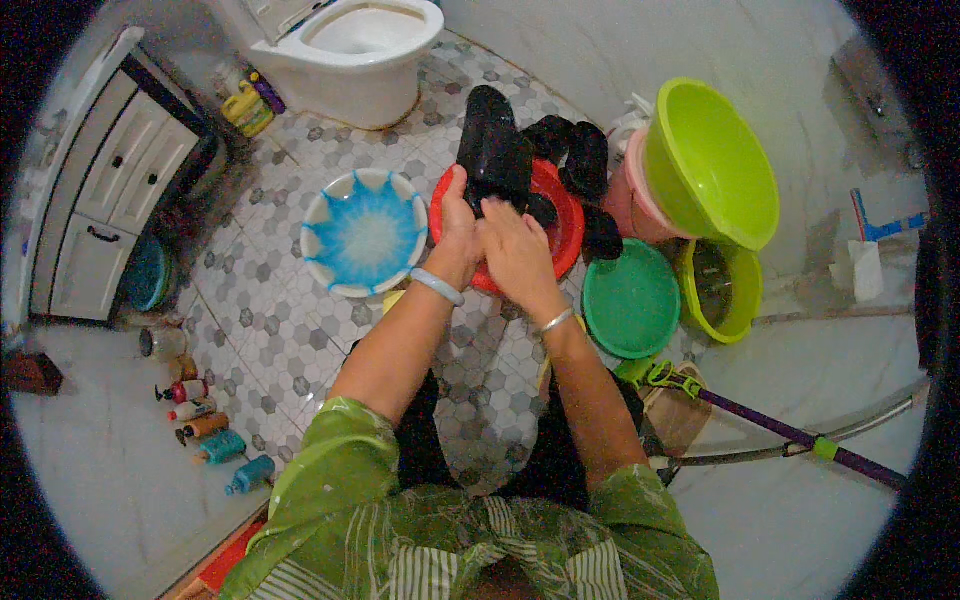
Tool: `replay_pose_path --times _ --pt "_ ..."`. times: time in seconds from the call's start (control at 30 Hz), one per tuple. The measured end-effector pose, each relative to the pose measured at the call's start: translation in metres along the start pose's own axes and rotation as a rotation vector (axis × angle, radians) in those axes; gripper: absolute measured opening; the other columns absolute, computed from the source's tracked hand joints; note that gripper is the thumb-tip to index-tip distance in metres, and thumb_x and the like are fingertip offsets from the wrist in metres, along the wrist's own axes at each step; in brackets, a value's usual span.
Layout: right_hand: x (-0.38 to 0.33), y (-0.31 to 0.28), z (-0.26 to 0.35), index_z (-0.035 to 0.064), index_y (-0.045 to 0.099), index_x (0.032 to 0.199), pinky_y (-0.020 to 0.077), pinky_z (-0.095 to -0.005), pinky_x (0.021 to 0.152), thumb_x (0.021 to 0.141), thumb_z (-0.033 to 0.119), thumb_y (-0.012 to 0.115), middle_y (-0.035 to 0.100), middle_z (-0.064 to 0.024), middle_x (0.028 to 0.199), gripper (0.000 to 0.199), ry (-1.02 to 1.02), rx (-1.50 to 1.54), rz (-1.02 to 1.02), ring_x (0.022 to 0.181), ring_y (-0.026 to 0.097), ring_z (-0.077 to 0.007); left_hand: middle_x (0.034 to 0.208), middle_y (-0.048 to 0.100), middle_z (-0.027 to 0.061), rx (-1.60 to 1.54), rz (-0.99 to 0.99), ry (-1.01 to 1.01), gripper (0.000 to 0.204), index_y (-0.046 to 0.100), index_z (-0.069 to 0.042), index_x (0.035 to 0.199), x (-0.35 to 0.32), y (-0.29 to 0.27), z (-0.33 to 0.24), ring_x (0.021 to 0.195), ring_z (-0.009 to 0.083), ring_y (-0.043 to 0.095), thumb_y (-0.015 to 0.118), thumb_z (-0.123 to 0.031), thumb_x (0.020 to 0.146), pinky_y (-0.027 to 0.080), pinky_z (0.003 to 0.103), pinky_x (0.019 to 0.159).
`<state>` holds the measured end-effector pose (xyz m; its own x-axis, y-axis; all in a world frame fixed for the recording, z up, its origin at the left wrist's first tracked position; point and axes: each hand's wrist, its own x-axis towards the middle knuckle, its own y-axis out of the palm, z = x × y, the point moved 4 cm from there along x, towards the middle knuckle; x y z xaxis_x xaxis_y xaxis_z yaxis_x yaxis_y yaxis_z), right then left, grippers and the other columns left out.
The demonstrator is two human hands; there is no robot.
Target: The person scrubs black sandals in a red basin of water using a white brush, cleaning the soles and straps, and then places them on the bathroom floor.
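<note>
A long black shoe-like thing [490, 150], probably a shoe or boot, is tilted over a red basin [570, 215] on the floor. My left hand [457, 225] grips its near end, thumb up along the side and the other fingers hidden beneath. My right hand [515, 248] presses close beside the left one, back up, its fingers bent in against that near end. Whether it holds something small is hidden. Something dark [541, 209] lies inside the basin next to my right fingers. More black shoes [585, 160] rest just right of the basin.
A white basin with a blue pattern [365, 235] stands left. To the right are a green basin [630, 300], a lime tub [715, 165] on a pink bucket [650, 190], a yellow-green basin [740, 290] and a purple mop handle [760, 425]. Toilet [365, 60] ahead; bottles [205, 425] lower left.
</note>
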<state>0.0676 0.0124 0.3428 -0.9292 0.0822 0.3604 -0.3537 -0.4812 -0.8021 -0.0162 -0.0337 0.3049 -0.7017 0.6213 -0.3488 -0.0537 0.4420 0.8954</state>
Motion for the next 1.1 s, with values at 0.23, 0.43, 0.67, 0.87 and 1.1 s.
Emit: replay_pose_path --times 0.23,0.43,0.67,0.87,1.1 --pt "0.008 0.013 -0.014 -0.0061 0.048 0.120 0.0330 -0.0468 0.100 0.094 0.035 0.038 0.048 -0.0267 0.124 0.050 0.176 0.110 0.076 0.116 0.044 -0.0399 0.104 0.062 0.0081 0.023 0.059 0.008 0.046 0.059 -0.009 0.109 -0.005 0.006 0.003 0.092 0.0255 0.057 0.043 -0.048 0.093 0.047 0.040 0.085" --pt "0.018 -0.001 -0.011 0.0065 0.046 0.115 0.0380 -0.0585 0.091 0.094 0.027 0.032 0.056 -0.0212 0.110 0.032 0.232 0.318 0.091 0.097 0.055 -0.0415 0.093 0.063 0.0084 0.062 0.002 0.121 0.042 0.059 -0.009 0.105 -0.003 0.006 0.007 0.083 0.0265 0.059 0.044 -0.046 0.092 0.049 0.042 0.077" --pt "0.039 -0.015 -0.030 0.0009 0.065 0.099 0.0171 -0.0666 0.097 0.091 0.056 0.027 0.064 -0.0232 0.095 0.067 0.344 0.093 0.126 0.099 0.056 -0.0432 0.100 0.063 0.0057 0.098 0.108 0.245 0.040 0.058 -0.011 0.108 -0.025 0.040 0.027 0.088 0.0235 0.059 0.042 -0.044 0.094 0.048 0.038 0.081" --pt "0.037 -0.019 -0.033 -0.0060 0.066 0.087 0.0256 -0.0557 0.095 0.083 0.068 0.035 0.063 -0.0278 0.092 0.080 0.353 0.005 0.159 0.096 0.057 -0.0434 0.106 0.063 0.0065 0.104 0.190 0.258 0.042 0.057 -0.010 0.114 -0.028 0.049 0.030 0.091 0.0256 0.060 0.041 -0.044 0.094 0.048 0.041 0.081" --pt "0.019 -0.029 -0.010 -0.0099 0.058 0.103 0.0363 -0.0491 0.092 0.087 0.047 0.046 0.059 -0.0295 0.101 0.060 0.301 -0.045 0.000 0.100 0.054 -0.0424 0.098 0.065 0.0084 0.007 0.100 0.112 0.046 0.059 -0.009 0.110 -0.014 0.031 0.022 0.084 0.0276 0.061 0.044 -0.048 0.091 0.048 0.041 0.079"
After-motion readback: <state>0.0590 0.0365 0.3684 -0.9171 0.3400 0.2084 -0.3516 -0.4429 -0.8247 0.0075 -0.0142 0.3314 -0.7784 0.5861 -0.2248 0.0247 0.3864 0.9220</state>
